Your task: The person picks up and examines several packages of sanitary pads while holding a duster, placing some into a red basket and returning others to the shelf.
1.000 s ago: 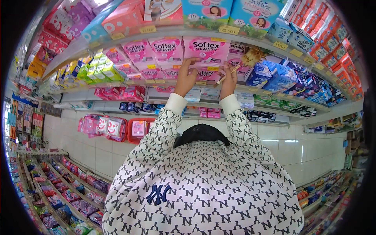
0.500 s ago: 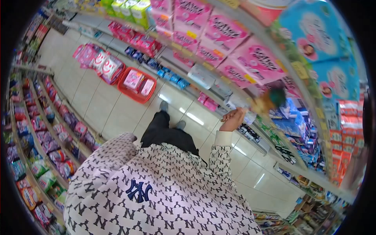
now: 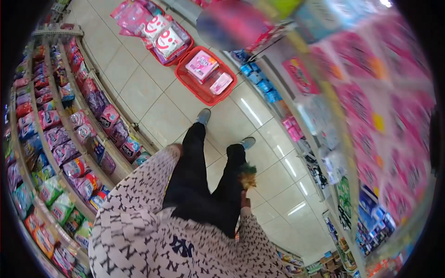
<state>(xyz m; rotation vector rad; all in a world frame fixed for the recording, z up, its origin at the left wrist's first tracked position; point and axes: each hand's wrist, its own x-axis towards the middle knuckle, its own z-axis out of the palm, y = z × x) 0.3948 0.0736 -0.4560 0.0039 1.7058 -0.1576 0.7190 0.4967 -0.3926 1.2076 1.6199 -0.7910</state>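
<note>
My right hand (image 3: 245,200) hangs low beside my right leg, with its fingers closed. It grips what looks like a duster (image 3: 248,177), whose fluffy green and yellow-brown head sticks up just past the fingers; its handle is hidden. Only a small part of my left hand (image 3: 177,148) shows at the cuff by my left thigh, and its fingers are hidden.
Ahead on the tiled floor, a red basket (image 3: 204,99) holds pink packs beside another container of packs (image 3: 167,39). Shelves of colourful bags (image 3: 60,139) line the left. Pink packs (image 3: 366,106) fill the right shelf. A blurred pink-and-blue thing (image 3: 232,23) looms near the top.
My right hand has come down from the right shelf to beside my leg, bringing the duster along. The view has swung, and my feet are farther apart.
</note>
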